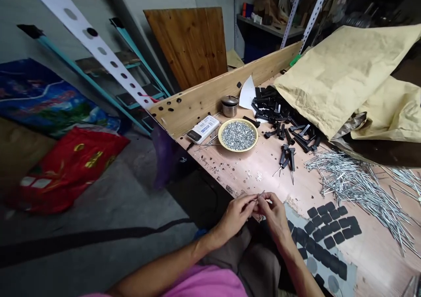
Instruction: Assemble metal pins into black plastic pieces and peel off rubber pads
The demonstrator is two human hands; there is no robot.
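Note:
My left hand (237,212) and my right hand (275,212) meet in front of me at the table's near edge. Both are closed, thumbs and fingers pinched together around something thin and small. Only a short sliver of it shows between the fingertips, so its kind cannot be made out. Just beyond them, small metal nuts (259,176) lie scattered on the wooden table (226,167). Square black pads (325,218) are spread on a grey sheet to the right of my right hand. Farther off is a yellow bowl (221,141) full of small shiny metal pieces.
Long thin metal rods (358,183) lie heaped at the right. Black plastic parts (272,108) are piled beside a large brown paper bag (345,73). A white device (204,128) and a lidded metal pot (229,107) stand by the wooden back board (210,100).

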